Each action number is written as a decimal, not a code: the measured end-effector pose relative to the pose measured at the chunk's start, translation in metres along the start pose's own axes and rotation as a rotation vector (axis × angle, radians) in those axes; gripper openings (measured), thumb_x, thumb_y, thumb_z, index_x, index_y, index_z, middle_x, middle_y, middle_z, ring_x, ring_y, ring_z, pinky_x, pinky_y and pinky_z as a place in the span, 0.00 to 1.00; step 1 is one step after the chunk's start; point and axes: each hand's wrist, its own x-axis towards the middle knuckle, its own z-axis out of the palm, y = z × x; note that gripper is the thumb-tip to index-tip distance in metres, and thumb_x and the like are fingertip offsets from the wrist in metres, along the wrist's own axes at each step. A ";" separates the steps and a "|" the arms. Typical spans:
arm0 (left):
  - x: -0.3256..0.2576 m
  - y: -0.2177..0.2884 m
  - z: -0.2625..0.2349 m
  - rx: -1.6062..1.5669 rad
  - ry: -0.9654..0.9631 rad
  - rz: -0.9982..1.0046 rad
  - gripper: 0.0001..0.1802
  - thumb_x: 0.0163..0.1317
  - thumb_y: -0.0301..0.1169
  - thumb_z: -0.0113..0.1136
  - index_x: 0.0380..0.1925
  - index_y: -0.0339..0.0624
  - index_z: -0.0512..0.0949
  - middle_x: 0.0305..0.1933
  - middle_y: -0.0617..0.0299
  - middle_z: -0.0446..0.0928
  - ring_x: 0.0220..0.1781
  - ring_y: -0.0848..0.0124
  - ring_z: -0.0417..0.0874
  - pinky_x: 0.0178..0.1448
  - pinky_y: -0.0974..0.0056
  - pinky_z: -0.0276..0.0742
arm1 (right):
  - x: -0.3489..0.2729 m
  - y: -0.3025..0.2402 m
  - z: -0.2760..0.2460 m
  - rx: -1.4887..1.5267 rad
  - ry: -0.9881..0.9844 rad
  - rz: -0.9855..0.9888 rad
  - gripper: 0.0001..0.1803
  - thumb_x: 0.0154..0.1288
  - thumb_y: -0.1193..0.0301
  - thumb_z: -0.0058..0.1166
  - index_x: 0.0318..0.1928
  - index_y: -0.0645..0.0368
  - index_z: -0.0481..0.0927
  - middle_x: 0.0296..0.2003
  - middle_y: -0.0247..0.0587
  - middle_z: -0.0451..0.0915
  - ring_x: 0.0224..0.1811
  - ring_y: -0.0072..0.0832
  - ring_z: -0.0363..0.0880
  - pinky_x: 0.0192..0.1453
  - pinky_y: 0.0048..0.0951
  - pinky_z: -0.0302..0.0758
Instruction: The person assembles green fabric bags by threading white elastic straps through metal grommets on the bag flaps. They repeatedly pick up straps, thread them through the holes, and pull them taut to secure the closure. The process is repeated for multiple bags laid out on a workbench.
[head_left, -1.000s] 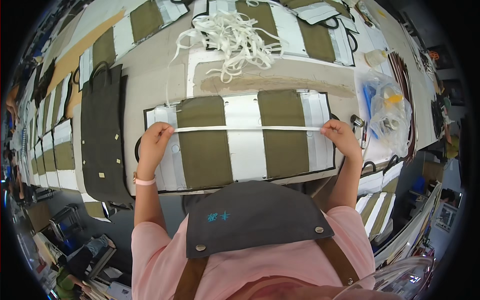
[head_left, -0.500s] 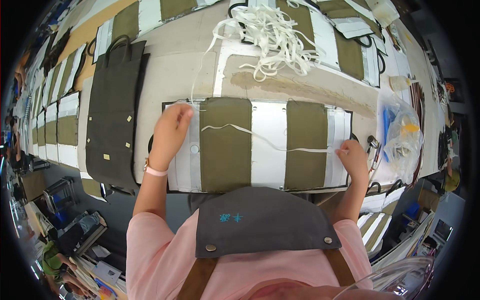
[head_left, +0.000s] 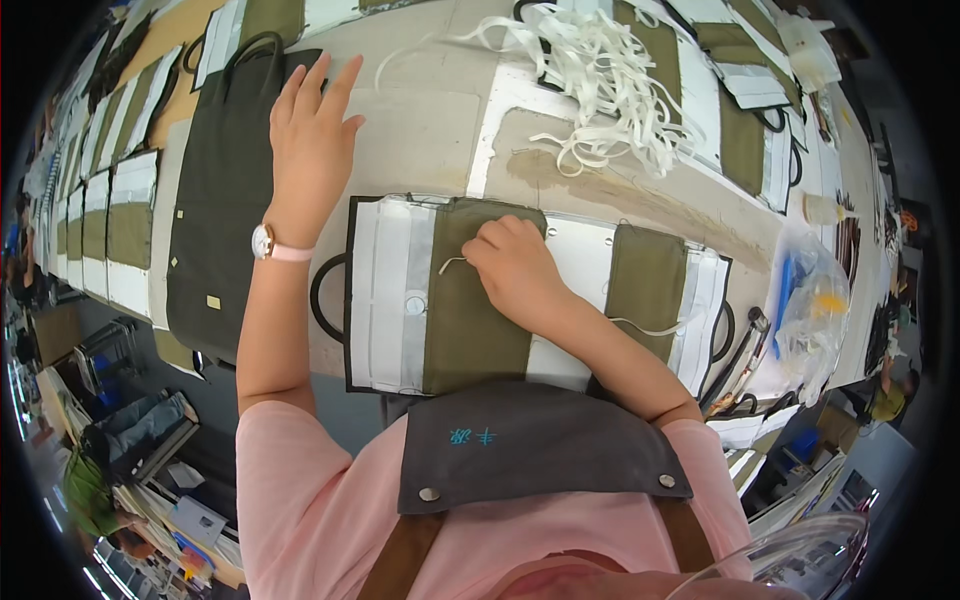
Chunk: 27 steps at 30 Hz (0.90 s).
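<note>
A flat-lying bag [head_left: 475, 340] with olive, white and clear sections and black handles is on the table before me. My right hand [head_left: 518, 270] is over its left olive section, fingers closed on a narrow white strip [head_left: 452, 263]. The strip's short end sticks out left of the fingertips; its other part [head_left: 645, 328] shows beyond my forearm, over the right olive section. My left hand [head_left: 315, 130] is raised up and left of the bag, empty, with fingers spread. Behind it lies a dark grey bag [head_left: 225, 180] with handles and small pale tabs.
A tangled heap of white strips [head_left: 615, 95] lies at the far side, one loose strand trailing left. More olive and white bags [head_left: 740, 140] lie far right and at the left edge [head_left: 132, 205]. Scissors [head_left: 745, 345] and a clear plastic bag [head_left: 812, 310] are at the right.
My left hand has left the bag's upper left corner, moving up and opening. My right hand has crossed from the bag's right edge to its left olive section. The trailing strand has shifted upward.
</note>
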 end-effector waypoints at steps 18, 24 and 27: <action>-0.075 0.053 -0.040 -1.489 -0.747 -1.053 0.07 0.68 0.29 0.57 0.38 0.36 0.78 0.28 0.66 0.78 0.28 0.79 0.76 0.36 0.73 0.75 | 0.033 -0.019 -0.031 0.804 -0.322 0.490 0.06 0.68 0.70 0.52 0.37 0.61 0.75 0.24 0.33 0.76 0.22 0.18 0.72 0.26 0.23 0.66; -0.071 0.054 -0.042 -1.605 -0.753 -1.138 0.07 0.68 0.29 0.57 0.37 0.36 0.79 0.29 0.66 0.78 0.28 0.80 0.75 0.35 0.73 0.74 | 0.039 -0.008 -0.041 1.252 -0.511 0.648 0.07 0.70 0.69 0.50 0.38 0.61 0.76 0.24 0.32 0.77 0.21 0.17 0.70 0.26 0.18 0.66; -0.075 0.056 -0.044 -1.634 -0.687 -1.023 0.05 0.66 0.26 0.58 0.38 0.36 0.79 0.30 0.66 0.79 0.30 0.81 0.75 0.36 0.74 0.74 | 0.042 -0.010 -0.041 1.460 -0.550 0.742 0.08 0.70 0.69 0.50 0.38 0.62 0.77 0.24 0.33 0.77 0.21 0.16 0.70 0.27 0.18 0.65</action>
